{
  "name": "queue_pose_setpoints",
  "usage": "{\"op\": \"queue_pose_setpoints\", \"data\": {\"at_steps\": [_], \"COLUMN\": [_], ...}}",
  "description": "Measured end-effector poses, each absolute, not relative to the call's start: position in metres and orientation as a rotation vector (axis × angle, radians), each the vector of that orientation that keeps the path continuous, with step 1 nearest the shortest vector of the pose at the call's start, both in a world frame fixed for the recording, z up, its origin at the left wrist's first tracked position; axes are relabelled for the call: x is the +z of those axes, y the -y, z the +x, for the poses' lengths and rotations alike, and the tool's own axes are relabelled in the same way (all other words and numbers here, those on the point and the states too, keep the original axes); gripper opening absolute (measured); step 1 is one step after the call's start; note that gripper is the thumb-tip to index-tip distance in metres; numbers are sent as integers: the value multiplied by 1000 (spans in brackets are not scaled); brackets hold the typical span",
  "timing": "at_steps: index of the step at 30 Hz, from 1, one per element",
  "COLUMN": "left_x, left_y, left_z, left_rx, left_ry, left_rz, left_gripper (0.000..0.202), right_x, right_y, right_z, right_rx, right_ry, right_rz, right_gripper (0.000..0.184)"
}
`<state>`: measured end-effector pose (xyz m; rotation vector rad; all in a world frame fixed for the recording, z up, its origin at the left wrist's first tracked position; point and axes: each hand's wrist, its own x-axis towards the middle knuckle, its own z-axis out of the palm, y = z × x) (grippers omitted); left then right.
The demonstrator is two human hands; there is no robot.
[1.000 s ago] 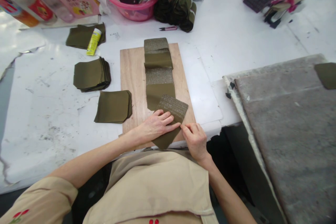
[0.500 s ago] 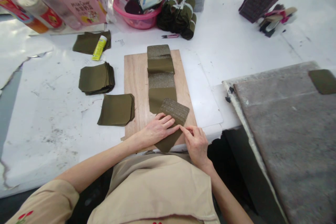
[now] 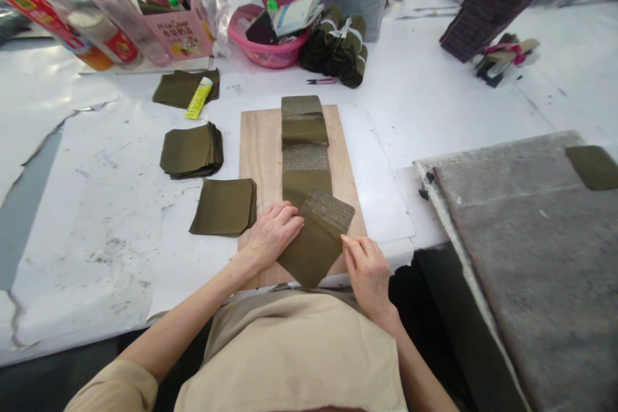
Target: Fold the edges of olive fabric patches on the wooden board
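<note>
An olive fabric piece (image 3: 313,248) with a glittery, ribbed strip along its upper end lies askew between my hands. My left hand (image 3: 276,232) has its curled fingers closed at the left edge of this piece; the thumb is hidden. At the opposite edge, my right hand (image 3: 367,267) pinches the fabric just below the glittery strip. Beyond it, more olive fabric pieces (image 3: 306,183) overlap in a column, their glittery bands showing. All of them rest on a wooden board (image 3: 261,148).
Left of the board are two stacks of olive fabric pieces (image 3: 224,206) and a yellow tube (image 3: 198,98) on more fabric. Behind stand a pink basin (image 3: 270,55), rolled fabric bundles (image 3: 340,45) and pink snips (image 3: 322,81). A grey padded board (image 3: 526,257) lies right.
My left hand has slid left off the middle of the fabric to its left edge, uncovering the surface. My right hand stays at the right edge. The whole view has shifted slightly.
</note>
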<state>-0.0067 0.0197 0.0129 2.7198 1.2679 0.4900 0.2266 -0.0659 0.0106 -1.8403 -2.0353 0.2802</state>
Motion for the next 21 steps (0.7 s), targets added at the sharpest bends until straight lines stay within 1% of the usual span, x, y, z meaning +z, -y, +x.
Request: {"op": "queue_pose_setpoints", "data": {"at_steps": [6, 7, 10, 15, 17, 21], "left_x": [16, 16, 19, 25, 27, 32], "left_y": [-19, -19, -21, -29, -32, -36], "left_z": [15, 18, 23, 24, 22, 13], "left_rx": [392, 361, 306, 312, 320, 322], "left_ry": [-1039, -1011, -946, -875, -810, -715], "left_rz": [2786, 2801, 2820, 2829, 2821, 2745], "left_gripper": [19, 21, 25, 11, 11, 15], "right_x": [9, 9, 10, 13, 11, -3], "right_y": [47, 44, 40, 44, 47, 47], "right_z": [207, 208, 213, 219, 225, 250], "right_rx": [268, 297, 375, 402, 487, 693], "right_ry": [2059, 2047, 2070, 2074, 2023, 1975], "right_rz": [-1940, -1956, -1944, -1850, -1846, -1760], "right_gripper": [19, 21, 36, 55, 58, 56]}}
